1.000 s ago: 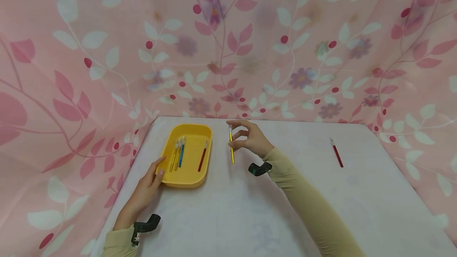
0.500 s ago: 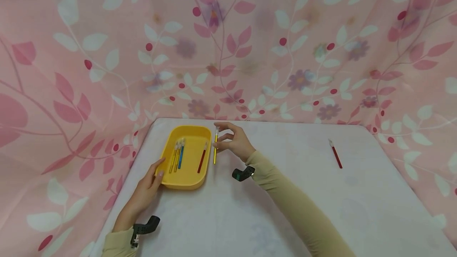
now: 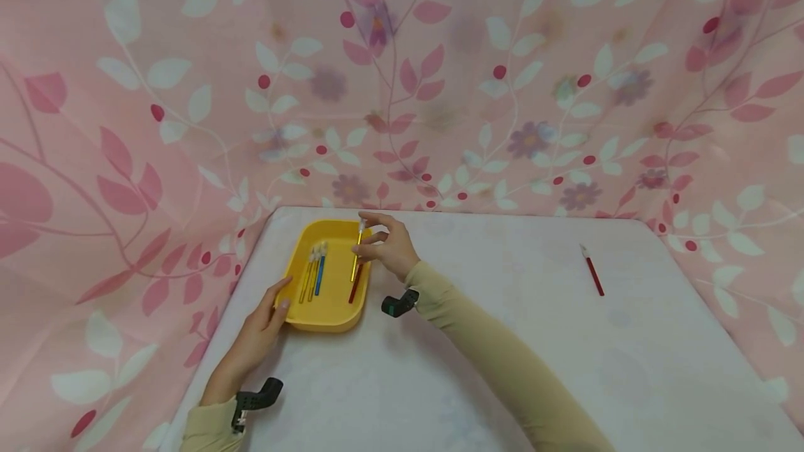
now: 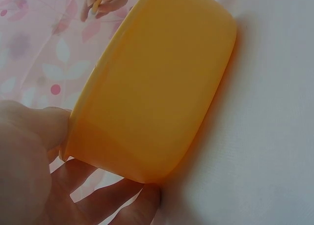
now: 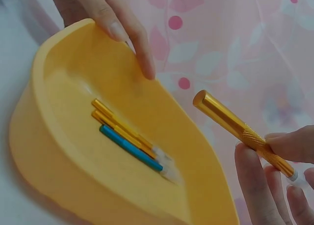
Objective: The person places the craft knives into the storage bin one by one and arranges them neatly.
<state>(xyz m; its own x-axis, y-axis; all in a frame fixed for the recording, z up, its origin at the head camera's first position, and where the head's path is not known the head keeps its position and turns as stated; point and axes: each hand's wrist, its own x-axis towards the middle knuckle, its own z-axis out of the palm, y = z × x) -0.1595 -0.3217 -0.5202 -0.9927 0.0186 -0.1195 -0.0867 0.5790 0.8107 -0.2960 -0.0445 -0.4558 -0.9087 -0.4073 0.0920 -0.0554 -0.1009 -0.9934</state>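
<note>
My right hand (image 3: 392, 250) pinches a gold craft knife (image 5: 223, 114) with a knurled grip and a clear cap. It hangs over the right part of a yellow plastic tray (image 3: 329, 316), cap end up in the head view. My left hand (image 3: 256, 330) grips the tray's near left side, thumb at the rim and fingers against the outer wall. Inside lie two gold craft knives (image 5: 125, 131) and a blue one (image 5: 130, 147), side by side. A red craft knife (image 3: 354, 291) lies along the tray's right side, partly covered by the held one.
Another red craft knife (image 3: 594, 276) lies at the right on the white-covered table (image 3: 490, 284). A pink floral curtain (image 3: 440, 89) stands behind the table and along its sides. Each wrist wears a black camera mount (image 3: 398, 303).
My right hand has moved left with the gold craft knife, from the table beside the tray to above the tray's right side. My left hand keeps its grip on the tray.
</note>
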